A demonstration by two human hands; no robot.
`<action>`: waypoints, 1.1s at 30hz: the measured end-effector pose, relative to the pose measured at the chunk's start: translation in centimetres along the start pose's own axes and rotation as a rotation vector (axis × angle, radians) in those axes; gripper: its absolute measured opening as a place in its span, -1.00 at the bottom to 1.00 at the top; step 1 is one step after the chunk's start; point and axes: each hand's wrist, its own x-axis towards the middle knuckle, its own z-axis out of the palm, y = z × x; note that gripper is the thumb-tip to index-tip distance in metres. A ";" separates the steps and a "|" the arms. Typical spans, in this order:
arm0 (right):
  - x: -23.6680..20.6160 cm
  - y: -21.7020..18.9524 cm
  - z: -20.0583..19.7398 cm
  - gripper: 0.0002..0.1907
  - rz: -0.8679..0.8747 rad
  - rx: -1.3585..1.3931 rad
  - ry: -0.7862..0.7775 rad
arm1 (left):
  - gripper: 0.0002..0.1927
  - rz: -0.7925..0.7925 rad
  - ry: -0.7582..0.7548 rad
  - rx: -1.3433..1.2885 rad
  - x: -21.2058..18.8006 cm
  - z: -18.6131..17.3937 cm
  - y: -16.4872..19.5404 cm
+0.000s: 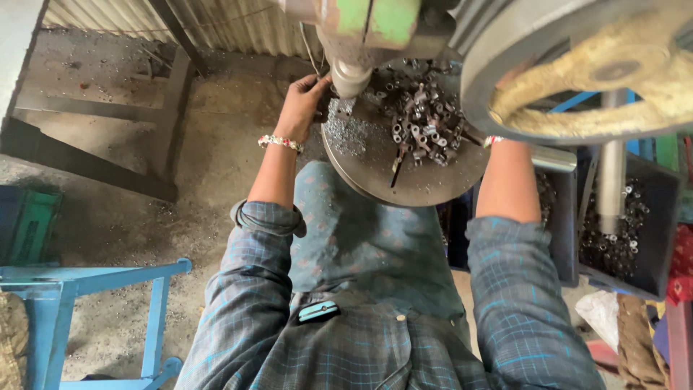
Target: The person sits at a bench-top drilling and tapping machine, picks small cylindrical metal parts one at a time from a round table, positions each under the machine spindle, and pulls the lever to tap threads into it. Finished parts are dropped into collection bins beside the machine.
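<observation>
My left hand [303,101] reaches to the base of the drill spindle [350,76] of a green machine and its fingers pinch something small there; the piece itself is hidden. The round metal work table [404,189] below holds a pile of small metal tube pieces [422,119] and shiny metal shavings [345,133]. My right forearm [507,180] rises behind a large grey and yellow handwheel [606,68]; the right hand is hidden by it. A beaded bracelet [280,142] sits on my left wrist.
A dark bin [653,238] at the right holds many more small metal pieces, beside a steel column [611,184]. A blue metal stool frame [86,282] stands at the lower left, a green crate [29,224] at the left edge. Corrugated sheet wall [216,25] lies behind.
</observation>
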 end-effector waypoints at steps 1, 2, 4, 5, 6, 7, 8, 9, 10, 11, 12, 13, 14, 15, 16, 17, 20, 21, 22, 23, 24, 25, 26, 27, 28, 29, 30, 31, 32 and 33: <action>1.0 -0.5 0.2 -0.34 0.007 -0.001 0.003 | -0.74 -0.009 0.003 0.005 0.0 0.1 0.2; 2.2 -0.9 0.4 -0.34 0.016 -0.005 -0.002 | -0.75 -0.015 0.003 0.006 0.2 0.3 0.4; 3.5 -1.6 0.4 -0.33 0.021 -0.008 -0.012 | -0.77 -0.025 -0.001 -0.034 0.5 0.6 0.7; 3.6 -1.9 0.2 -0.33 0.023 -0.009 -0.015 | -0.79 -0.034 -0.012 -0.066 0.7 0.6 0.9; 3.6 -2.1 -0.1 -0.32 0.021 -0.019 -0.023 | -0.81 -0.049 -0.027 -0.115 0.9 1.0 0.7; 2.8 -2.0 -0.4 -0.32 0.019 -0.027 -0.033 | -0.81 -0.048 -0.025 -0.114 0.9 1.0 0.5; 2.0 -1.8 -0.6 -0.32 0.018 -0.030 -0.040 | -0.80 -0.040 -0.025 -0.109 0.8 1.2 0.4; 0.2 -1.2 -0.8 -0.31 0.013 -0.039 -0.046 | -0.79 -0.029 -0.031 -0.104 0.7 1.0 0.2; -1.2 -0.9 -1.2 -0.31 -0.012 -0.050 -0.050 | -0.78 0.153 0.154 -0.030 0.6 0.9 -0.2; -3.3 -0.7 -1.7 -0.31 -0.049 -0.064 -0.054 | -0.76 0.334 0.341 0.042 0.5 0.4 -0.5; -5.2 -0.3 -2.3 -0.30 -0.083 -0.079 -0.065 | -0.75 0.510 0.526 0.119 0.1 -0.3 -0.7; -7.3 0.1 -3.2 -0.30 -0.114 -0.105 -0.083 | -0.71 0.553 0.721 0.006 -0.4 -1.1 -1.0; -9.0 0.5 -4.1 -0.29 -0.126 -0.114 -0.091 | -0.67 0.592 0.918 -0.110 -0.8 -2.6 -0.8; -10.4 0.8 -4.9 -0.29 -0.094 -0.068 -0.085 | -0.67 0.626 0.875 -0.235 -1.6 -4.6 -0.5; -11.1 1.3 -5.7 -0.28 -0.051 -0.015 -0.078 | -0.67 0.662 0.829 -0.364 -2.1 -5.8 -0.3; -11.8 1.4 -6.2 -0.17 0.006 0.062 -0.051 | -0.70 0.601 0.691 -0.478 -2.6 -6.3 -0.7; -11.9 1.8 -6.5 -0.17 0.086 0.216 -0.139 | -0.81 0.365 0.349 -0.747 -5.3 -6.3 -2.7; -11.7 1.8 -6.3 -0.14 0.085 0.210 -0.124 | -0.86 0.265 0.273 -0.798 -6.1 -4.9 -3.9; -11.5 1.8 -6.1 -0.11 0.083 0.205 -0.109 | -0.86 0.155 0.218 -0.648 -7.0 -3.4 -5.0; -11.4 1.8 -5.8 -0.09 0.077 0.199 -0.090 | -0.84 0.053 0.159 -0.500 -7.6 -1.4 -6.0; -11.3 1.9 -5.6 -0.08 0.070 0.184 -0.078 | -0.96 -0.001 0.117 -0.307 -7.7 1.0 -6.9; -11.3 1.9 -5.5 -0.08 0.063 0.168 -0.068 | -0.91 -0.087 0.092 0.062 -8.2 3.2 -7.8; -11.3 1.9 -5.5 -0.08 0.058 0.149 -0.059 | -0.84 0.244 0.098 0.313 -8.4 5.6 -8.4; -11.4 1.9 -5.5 -0.09 0.074 0.162 -0.075 | -0.77 0.576 0.097 0.563 -8.5 7.6 -8.8; -11.3 1.8 -5.7 -0.10 0.091 0.175 -0.091 | -0.71 0.535 0.126 0.788 -8.5 9.1 -8.9; -11.3 1.6 -5.8 -0.12 0.110 0.189 -0.107 | -0.64 0.489 0.153 1.013 -8.5 10.3 -9.0; -11.3 1.6 -5.9 -0.11 0.111 0.193 -0.108 | -0.60 0.484 0.163 1.064 -8.3 11.3 -9.0; -11.2 1.4 -6.1 -0.10 0.111 0.197 -0.110 | -0.56 0.478 0.172 1.114 -8.0 12.1 -9.1; -11.2 1.3 -6.2 -0.09 0.111 0.200 -0.114 | -0.51 0.470 0.182 1.164 -7.9 12.6 -9.2; -11.1 1.1 -6.3 -0.12 0.133 0.204 -0.122 | -0.52 0.464 0.177 1.183 -7.7 12.9 -9.5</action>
